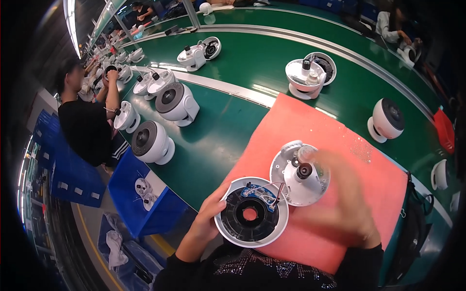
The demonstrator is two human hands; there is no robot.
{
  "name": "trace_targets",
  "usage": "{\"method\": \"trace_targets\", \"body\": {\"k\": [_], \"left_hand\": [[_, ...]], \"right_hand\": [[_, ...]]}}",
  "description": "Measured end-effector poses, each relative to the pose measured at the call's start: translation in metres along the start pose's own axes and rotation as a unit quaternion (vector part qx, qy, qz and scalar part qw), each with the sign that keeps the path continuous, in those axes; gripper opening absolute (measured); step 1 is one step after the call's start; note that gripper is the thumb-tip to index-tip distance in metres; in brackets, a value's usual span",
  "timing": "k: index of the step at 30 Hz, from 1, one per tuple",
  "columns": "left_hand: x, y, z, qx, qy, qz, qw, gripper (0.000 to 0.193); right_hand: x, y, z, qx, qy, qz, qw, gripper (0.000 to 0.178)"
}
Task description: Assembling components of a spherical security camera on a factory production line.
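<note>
My left hand [208,212] grips the rim of a round white housing [224,232], its fingers partly hidden behind it. Inside the housing sit a black ring-shaped part [234,219] and a small blue circuit board [256,194] with thin wires. The wires run across to a second white shell [310,191], which lies against the housing on a pink mat [272,133]. A black cylindrical part [304,170] stands up from that shell. My right hand [347,194] is over the shell's right side, smeared by motion, so its fingers and anything in them cannot be made out.
Round white units with dark ringed fronts [145,140] stand left on the green bench [218,140]. An opened unit [303,77] is beyond the mat, another unit [387,119] to the right. A blue bin [162,213] holds small parts. A co-worker [85,114] works at left.
</note>
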State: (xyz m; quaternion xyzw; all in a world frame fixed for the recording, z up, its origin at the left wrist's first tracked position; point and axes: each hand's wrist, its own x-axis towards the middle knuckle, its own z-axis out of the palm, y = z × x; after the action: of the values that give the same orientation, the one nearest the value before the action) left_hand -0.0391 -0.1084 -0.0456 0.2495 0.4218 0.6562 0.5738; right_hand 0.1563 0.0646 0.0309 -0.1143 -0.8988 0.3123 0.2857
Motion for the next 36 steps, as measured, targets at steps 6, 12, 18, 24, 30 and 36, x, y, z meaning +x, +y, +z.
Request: {"method": "trace_targets", "body": {"k": [6, 12, 18, 24, 30, 36], "left_hand": [[-0.005, 0.004, 0.036, 0.053, 0.022, -0.014, 0.998, 0.084], [0.01, 0.022, 0.043, 0.107, -0.027, -0.096, 0.989, 0.077], [0.071, -0.005, 0.035, 0.326, 0.007, 0.118, 0.938, 0.045], [0.083, -0.032, 0.015, 0.252, -0.016, 0.086, 0.964, 0.045], [0.061, -0.021, 0.007, 0.378, -0.052, 0.053, 0.923, 0.033], [0.044, -0.019, 0.006, 0.479, -0.078, 0.196, 0.852, 0.028]], "right_hand": [[-0.012, -0.036, 0.047, -0.038, -0.016, -0.309, 0.95, 0.039], [-0.015, -0.006, -0.007, -0.048, -0.082, -0.08, 0.992, 0.053], [-0.004, 0.034, -0.048, 0.072, -0.04, 0.136, 0.987, 0.042], [0.017, 0.072, -0.014, 0.162, -0.023, 0.282, 0.945, 0.035], [0.029, 0.058, -0.019, 0.121, -0.142, 0.267, 0.946, 0.042], [0.022, 0.046, -0.031, 0.101, -0.187, 0.199, 0.957, 0.041]]}}
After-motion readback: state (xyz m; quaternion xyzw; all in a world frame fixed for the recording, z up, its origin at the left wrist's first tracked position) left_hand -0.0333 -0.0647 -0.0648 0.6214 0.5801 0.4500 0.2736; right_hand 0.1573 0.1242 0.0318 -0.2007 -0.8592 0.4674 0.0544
